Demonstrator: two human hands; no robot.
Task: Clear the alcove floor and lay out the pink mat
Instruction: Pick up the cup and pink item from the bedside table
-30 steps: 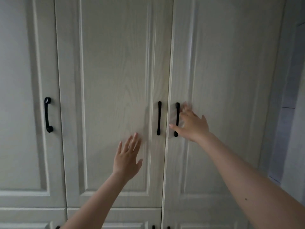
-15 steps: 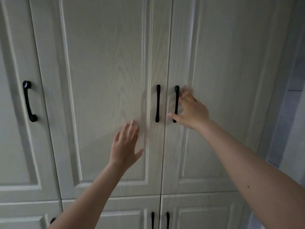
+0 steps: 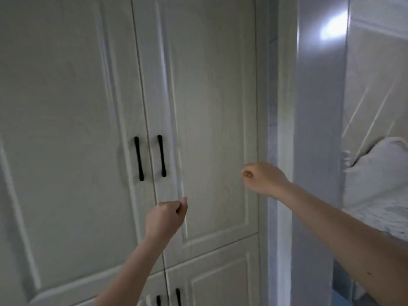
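Both hands are hanging in front of the closed wardrobe doors with fingers curled into loose fists and nothing in them. The left hand (image 3: 165,217), low in the middle of the frame, is curling its fingers against the palm with the thumb tip poking up beside them; it is touching no handle. The right hand (image 3: 263,180), right of centre, is balled the same way in front of the right upper door (image 3: 212,120), apart from any handle. Half a second ago both hands were spread flat, the left palm near the left upper door (image 3: 66,129) and the right fingers at the right-hand pull; now both are drawn back and closed, and the view is swinging rightward, so a grey vertical post (image 3: 318,129) and a pale pillow (image 3: 379,164) on a patterned bed surface (image 3: 375,219) are showing at the right edge. Two upper doors are filling the frame, carrying two black bar handles side by side, the left handle (image 3: 139,159) and the right handle (image 3: 161,156). Two smaller black pulls (image 3: 178,297) are peeking from the lower doors at the bottom edge. The pink mat and the alcove floor are lying outside the frame.
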